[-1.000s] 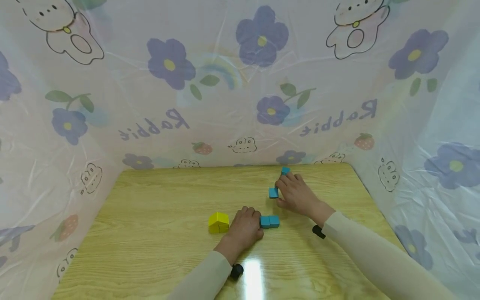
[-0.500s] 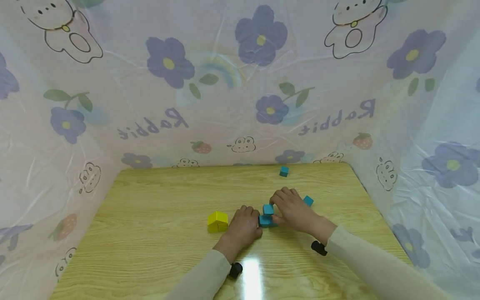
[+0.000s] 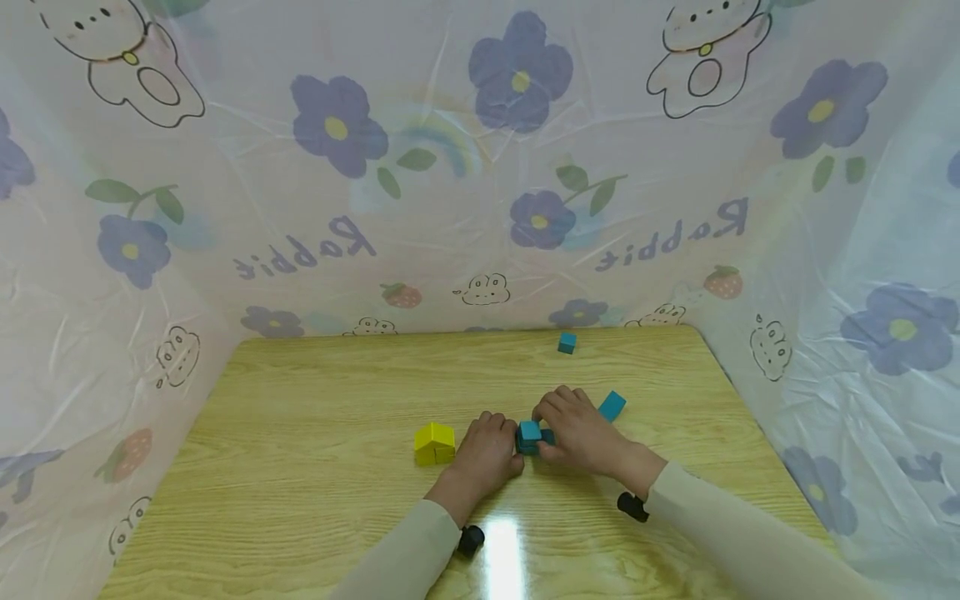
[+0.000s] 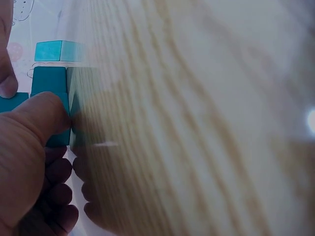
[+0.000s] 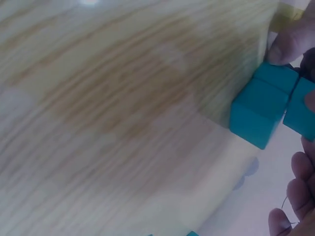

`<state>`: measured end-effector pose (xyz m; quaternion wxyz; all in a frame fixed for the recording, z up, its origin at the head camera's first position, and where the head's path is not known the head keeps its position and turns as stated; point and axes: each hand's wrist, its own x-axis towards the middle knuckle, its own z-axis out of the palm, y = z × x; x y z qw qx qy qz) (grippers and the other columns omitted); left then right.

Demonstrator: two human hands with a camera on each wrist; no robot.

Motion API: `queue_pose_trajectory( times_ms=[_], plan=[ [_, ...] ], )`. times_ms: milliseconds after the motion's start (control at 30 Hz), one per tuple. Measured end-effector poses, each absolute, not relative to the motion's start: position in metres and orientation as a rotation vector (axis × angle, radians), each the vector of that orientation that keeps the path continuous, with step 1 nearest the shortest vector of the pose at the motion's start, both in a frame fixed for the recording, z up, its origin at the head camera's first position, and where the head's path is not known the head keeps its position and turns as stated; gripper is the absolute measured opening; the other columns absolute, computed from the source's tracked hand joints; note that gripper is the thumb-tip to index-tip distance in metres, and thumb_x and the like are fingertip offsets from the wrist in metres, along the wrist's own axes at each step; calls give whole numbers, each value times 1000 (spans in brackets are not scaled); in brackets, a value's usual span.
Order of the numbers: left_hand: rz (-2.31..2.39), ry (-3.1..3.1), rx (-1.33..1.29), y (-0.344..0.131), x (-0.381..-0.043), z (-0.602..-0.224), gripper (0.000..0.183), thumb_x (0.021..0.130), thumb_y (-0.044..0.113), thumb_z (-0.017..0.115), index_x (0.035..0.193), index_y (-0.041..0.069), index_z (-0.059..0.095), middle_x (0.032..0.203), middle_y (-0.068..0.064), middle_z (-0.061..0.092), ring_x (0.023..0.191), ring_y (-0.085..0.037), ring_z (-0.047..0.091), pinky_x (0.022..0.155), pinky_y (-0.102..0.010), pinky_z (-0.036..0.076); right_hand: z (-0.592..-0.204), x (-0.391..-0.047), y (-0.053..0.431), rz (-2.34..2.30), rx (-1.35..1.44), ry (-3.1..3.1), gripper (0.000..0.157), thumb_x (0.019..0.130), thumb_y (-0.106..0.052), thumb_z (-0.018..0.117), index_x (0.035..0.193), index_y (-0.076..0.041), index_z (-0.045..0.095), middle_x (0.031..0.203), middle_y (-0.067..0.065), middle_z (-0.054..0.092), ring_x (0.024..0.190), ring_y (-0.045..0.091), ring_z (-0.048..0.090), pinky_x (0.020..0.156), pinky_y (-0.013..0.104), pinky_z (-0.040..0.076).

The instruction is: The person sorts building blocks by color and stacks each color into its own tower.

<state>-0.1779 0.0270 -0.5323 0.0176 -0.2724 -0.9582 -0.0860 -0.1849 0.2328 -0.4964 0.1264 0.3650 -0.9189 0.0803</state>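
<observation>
Two blue cubes (image 5: 256,113) sit side by side on the table. My left hand (image 3: 483,454) holds the left end of this pair, its thumb (image 4: 47,115) against the near face. Above the left cube is another blue cube (image 3: 529,431), pinched by my right hand (image 3: 581,432). In the right wrist view, this upper cube (image 5: 301,110) lies close against the lower one; whether they fully touch is hard to tell. The right hand partly covers the right lower cube in the head view.
Yellow blocks (image 3: 434,444) forming a small house shape stand left of my left hand. A blue block (image 3: 612,406) lies just beyond my right hand, and a blue cube (image 3: 567,343) sits near the table's back edge. Patterned sheeting (image 3: 420,250) rises behind the table.
My right hand has brought a blue cube from farther back, toward me and leftward, then down over the left lower cube. The left hand stays in place.
</observation>
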Motion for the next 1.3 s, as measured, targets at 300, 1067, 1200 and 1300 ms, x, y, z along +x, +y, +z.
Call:
queue_pose_trajectory(
  times_ms=[300, 1067, 1200, 1300],
  plan=[
    [-261, -2972, -851, 27, -176, -530, 33, 87, 40, 66, 105, 12, 61, 92, 2, 56, 84, -17, 42, 81, -32, 42, -501, -184, 233, 215, 1051, -2659, 29, 83, -35, 70, 104, -18, 60, 102, -4, 56, 91, 16, 43, 76, 32, 31],
    [-264, -2932, -864, 26, -175, -528, 31, 86, 38, 68, 99, 12, 61, 87, 2, 54, 81, -16, 42, 78, -30, 42, -498, -184, 232, 218, 1067, -2647, 29, 83, -35, 71, 103, -18, 61, 102, -4, 57, 91, 16, 44, 78, 34, 34],
    [-259, -2943, -866, 26, -175, -528, 32, 87, 39, 67, 102, 11, 61, 89, 1, 55, 82, -16, 42, 79, -31, 42, -497, -184, 231, 224, 1073, -2642, 29, 82, -35, 72, 103, -17, 61, 102, -4, 57, 92, 16, 44, 77, 33, 33],
    [-254, -2944, -869, 26, -176, -528, 33, 87, 39, 67, 102, 11, 61, 89, 1, 54, 83, -17, 42, 79, -31, 41, -497, -184, 231, 228, 1075, -2656, 29, 83, -35, 71, 104, -18, 61, 103, -4, 56, 92, 16, 44, 78, 33, 33]
  ],
)
